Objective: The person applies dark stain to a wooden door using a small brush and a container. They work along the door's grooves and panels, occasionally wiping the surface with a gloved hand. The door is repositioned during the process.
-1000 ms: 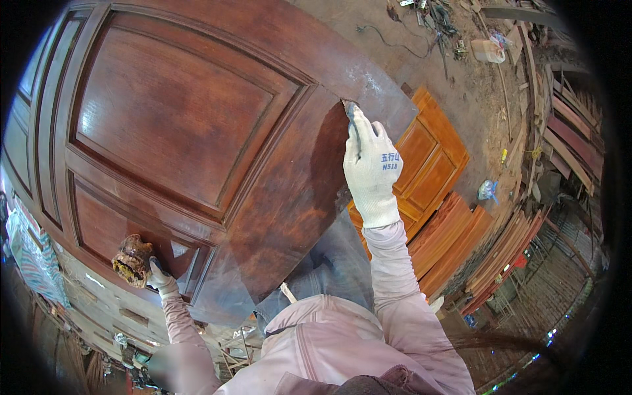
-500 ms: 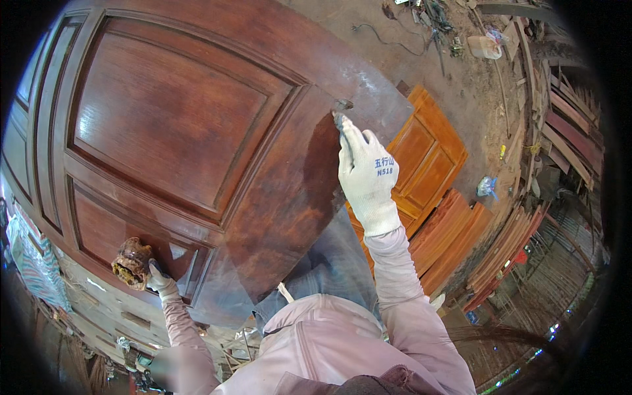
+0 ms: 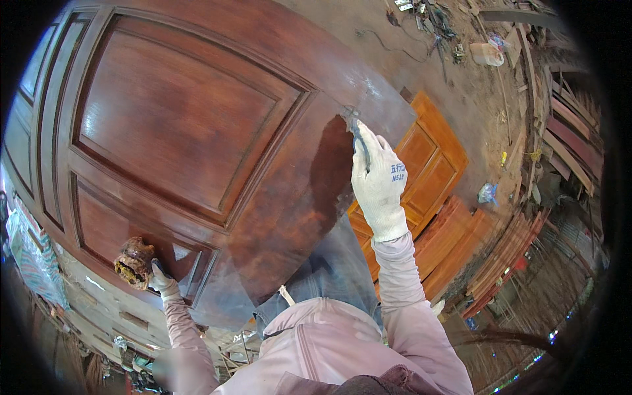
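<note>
A large reddish-brown panelled wooden door (image 3: 178, 125) lies in front of me, with raised mouldings around its panels. My right hand (image 3: 380, 174), in a white knitted glove with dark fingertips, is closed in a pinch at the door's right-hand part. Whatever its fingers hold is hidden or too small to name. A grey smear (image 3: 351, 112) marks the wood right at the fingertips. Over the door's near left corner, my gloved left hand (image 3: 160, 276) grips a crusted brown pot (image 3: 133, 262) with yellowish stuff showing at its opening.
An orange-brown panelled door (image 3: 421, 158) lies beyond the right edge, near stacked reddish boards (image 3: 447, 247). Further right are more planks (image 3: 573, 141) and a plastic jug (image 3: 486, 54). Tools and a cable (image 3: 434, 26) litter the ground at the far side.
My right hand has shifted a little to the right and slightly toward me, and its shadow on the door has moved along. The left hand and the pot stay nearly still.
</note>
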`<state>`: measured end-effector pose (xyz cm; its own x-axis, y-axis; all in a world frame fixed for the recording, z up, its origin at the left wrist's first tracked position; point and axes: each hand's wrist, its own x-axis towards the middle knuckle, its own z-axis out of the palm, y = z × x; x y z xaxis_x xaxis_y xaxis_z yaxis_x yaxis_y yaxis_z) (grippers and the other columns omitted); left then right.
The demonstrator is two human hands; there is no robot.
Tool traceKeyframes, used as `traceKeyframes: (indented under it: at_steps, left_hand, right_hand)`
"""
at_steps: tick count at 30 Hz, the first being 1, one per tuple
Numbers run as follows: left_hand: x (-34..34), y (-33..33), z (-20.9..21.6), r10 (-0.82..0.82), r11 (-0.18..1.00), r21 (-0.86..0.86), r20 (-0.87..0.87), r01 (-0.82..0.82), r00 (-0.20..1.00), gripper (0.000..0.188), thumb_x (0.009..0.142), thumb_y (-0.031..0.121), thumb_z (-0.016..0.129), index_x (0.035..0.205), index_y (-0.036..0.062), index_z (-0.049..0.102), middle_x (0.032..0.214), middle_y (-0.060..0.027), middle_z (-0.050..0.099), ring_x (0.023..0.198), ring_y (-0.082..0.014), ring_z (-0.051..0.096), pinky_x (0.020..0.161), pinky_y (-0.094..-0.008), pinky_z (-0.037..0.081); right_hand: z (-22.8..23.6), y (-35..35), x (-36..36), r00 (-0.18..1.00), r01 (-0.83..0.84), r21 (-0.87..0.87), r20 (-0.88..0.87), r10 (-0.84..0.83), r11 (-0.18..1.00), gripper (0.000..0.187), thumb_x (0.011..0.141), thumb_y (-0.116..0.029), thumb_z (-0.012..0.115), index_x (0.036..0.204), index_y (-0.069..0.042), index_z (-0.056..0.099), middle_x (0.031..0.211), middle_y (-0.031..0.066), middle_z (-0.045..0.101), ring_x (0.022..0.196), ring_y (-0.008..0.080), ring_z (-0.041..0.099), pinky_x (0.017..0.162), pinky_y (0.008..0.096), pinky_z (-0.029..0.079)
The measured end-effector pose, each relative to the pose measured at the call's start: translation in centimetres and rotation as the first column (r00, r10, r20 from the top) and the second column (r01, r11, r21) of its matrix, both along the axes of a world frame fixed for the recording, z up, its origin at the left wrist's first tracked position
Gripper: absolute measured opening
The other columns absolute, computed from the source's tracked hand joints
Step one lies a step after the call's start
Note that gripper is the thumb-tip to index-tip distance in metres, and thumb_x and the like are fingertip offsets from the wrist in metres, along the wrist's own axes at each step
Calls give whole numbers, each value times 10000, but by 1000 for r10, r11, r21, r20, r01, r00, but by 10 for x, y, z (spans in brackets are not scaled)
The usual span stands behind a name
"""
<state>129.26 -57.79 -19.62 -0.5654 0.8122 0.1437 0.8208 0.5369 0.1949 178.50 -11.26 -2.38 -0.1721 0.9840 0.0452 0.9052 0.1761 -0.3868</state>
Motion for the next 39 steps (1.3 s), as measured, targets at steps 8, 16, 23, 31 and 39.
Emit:
traceKeyframes:
  at_steps: [8, 16, 23, 31, 39]
  left_hand:
    - [49, 70, 52, 418, 842, 53, 566, -537, 711, 441, 950, 269, 680, 1242, -61, 652, 1281, -169, 653, 1083, -264, 623, 964, -410, 501]
    - [44, 57, 49, 523, 828, -82, 469, -555, 712, 469, 964, 289, 660, 1259, -74, 630, 1311, -178, 630, 1134, -272, 611, 970, -414, 497]
    - [30, 31, 29, 426, 890, -85, 505, -448, 751, 489, 967, 279, 659, 1289, -83, 591, 1334, -198, 612, 1135, -290, 611, 970, -421, 496]
    - [23, 11, 15, 422, 876, -23, 522, -482, 741, 469, 956, 255, 671, 1303, -50, 589, 1293, -202, 638, 1120, -311, 620, 985, -428, 485]
    - [40, 29, 30, 518, 785, -3, 552, -619, 653, 449, 940, 251, 691, 1258, -60, 629, 1271, -181, 665, 1089, -279, 638, 978, -390, 491]
  right_hand:
    - [-17, 20, -33, 997, 6, 54, 74, -10, 999, 325, 948, -147, 632, 1270, -129, 673, 1004, 98, 700, 865, 285, 694, 734, 362, 566]
    - [-7, 14, -33, 991, -49, -27, 120, 52, 998, 384, 910, -171, 669, 1294, -175, 661, 916, 79, 647, 774, 263, 676, 663, 354, 551]
    - [-14, 28, -30, 993, -46, 84, 109, 37, 995, 404, 901, -163, 674, 1305, -178, 658, 917, 79, 643, 764, 267, 666, 663, 359, 548]
    - [-25, 23, -21, 986, -121, 124, 132, 104, 985, 511, 792, -102, 734, 1293, -178, 668, 880, 65, 601, 774, 245, 635, 665, 350, 532]
    - [-31, 24, -9, 923, -225, 93, 339, 182, 970, 457, 777, -82, 738, 1222, -176, 690, 844, 65, 570, 768, 261, 631, 672, 367, 534]
